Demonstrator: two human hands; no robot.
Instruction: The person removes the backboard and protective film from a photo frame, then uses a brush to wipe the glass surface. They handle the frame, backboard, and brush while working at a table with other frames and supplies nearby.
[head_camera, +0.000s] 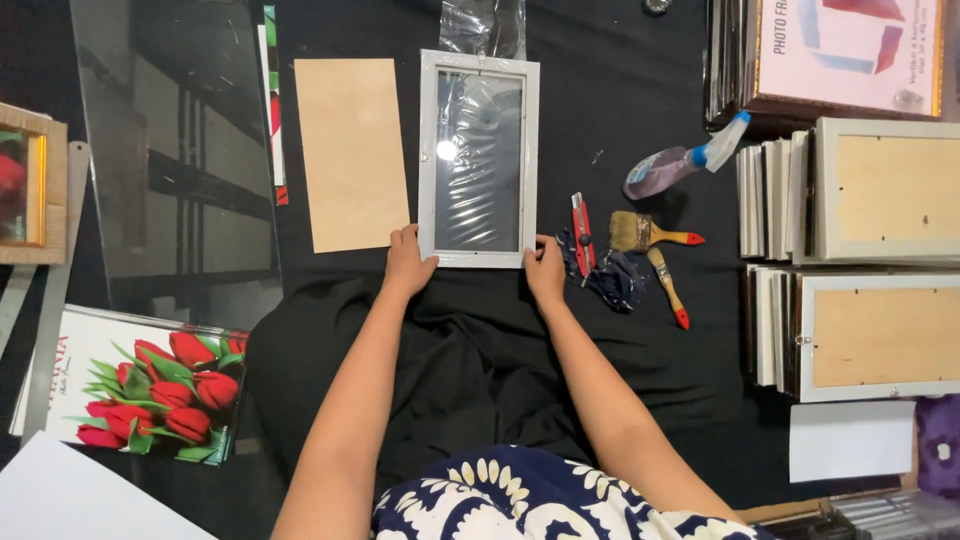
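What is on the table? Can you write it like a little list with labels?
Left hand: touching the near left corner of the white frame
Right hand: touching its near right corner
Frame: lying flat on the black cloth
Beside frame: tan board on the left
Tools: red cutter, two brushes, spray bottle
Far right: stacked frames

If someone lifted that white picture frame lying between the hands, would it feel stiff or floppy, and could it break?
The white rectangular picture frame would probably stay stiff, as its borders look rigid. The shiny pane inside reflects light, so it may be glass and fragile. Lying flat on the black cloth, it seems unlikely to tip or roll.
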